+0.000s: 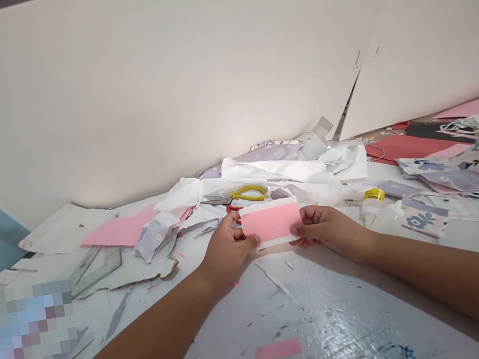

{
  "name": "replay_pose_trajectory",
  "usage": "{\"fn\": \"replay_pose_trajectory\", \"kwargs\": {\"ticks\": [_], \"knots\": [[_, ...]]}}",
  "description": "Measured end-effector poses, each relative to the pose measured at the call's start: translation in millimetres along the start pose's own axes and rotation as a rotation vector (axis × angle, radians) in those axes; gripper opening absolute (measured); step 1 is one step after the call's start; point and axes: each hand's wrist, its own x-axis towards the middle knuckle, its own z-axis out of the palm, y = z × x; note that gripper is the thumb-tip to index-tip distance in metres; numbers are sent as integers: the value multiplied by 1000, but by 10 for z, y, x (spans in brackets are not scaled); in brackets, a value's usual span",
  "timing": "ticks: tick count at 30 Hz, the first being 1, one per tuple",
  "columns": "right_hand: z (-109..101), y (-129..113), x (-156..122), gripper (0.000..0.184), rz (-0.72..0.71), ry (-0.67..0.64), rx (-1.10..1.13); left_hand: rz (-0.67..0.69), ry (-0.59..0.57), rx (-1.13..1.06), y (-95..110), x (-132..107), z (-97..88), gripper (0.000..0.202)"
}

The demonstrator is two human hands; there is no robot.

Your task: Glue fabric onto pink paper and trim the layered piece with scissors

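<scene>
the left hand (228,251) and the right hand (331,228) hold a pink rectangular paper card with a white upper band (271,222) at the centre of the frame, over a paint-flecked white worktop (230,351); each grip is clamped on one short edge of the card; just beyond the left hand lie yellow-handled metal scissors (248,194) on crumpled white paper scraps (260,170); a flat pink paper sheet (118,231) lies left of these scraps; a clear plastic ruler (96,269) sits lower left; a small pink paper strip (278,350) lies at bottom centre; a white glue bottle with a yellow band (373,204) stands right of the right hand, near blue-patterned floral fabric swatches (425,221) at the right of the frame.
</scene>
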Motion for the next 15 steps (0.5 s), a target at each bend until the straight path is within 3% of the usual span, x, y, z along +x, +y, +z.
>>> {"fn": "replay_pose_trajectory", "kwargs": {"ticks": [5,8,10,12,15], "knots": [[-6,-7,-27,23,30,-84,-44,12,-77,-129,16,9,-56,56],[-7,-65,-61,27,79,-129,-187,-18,-10,-47,1,14,-66,59],[-48,-163,-86,30,79,-106,-396,-14,32,69,-18,8,-58,57],[-144,-304,-105,31,-20,16,-721,-4,52,164,-33,-10,-44,56],[-397,-519,-128,23,-112,328,-1184,-13,49,237,-37,-54,-27,56]]}}
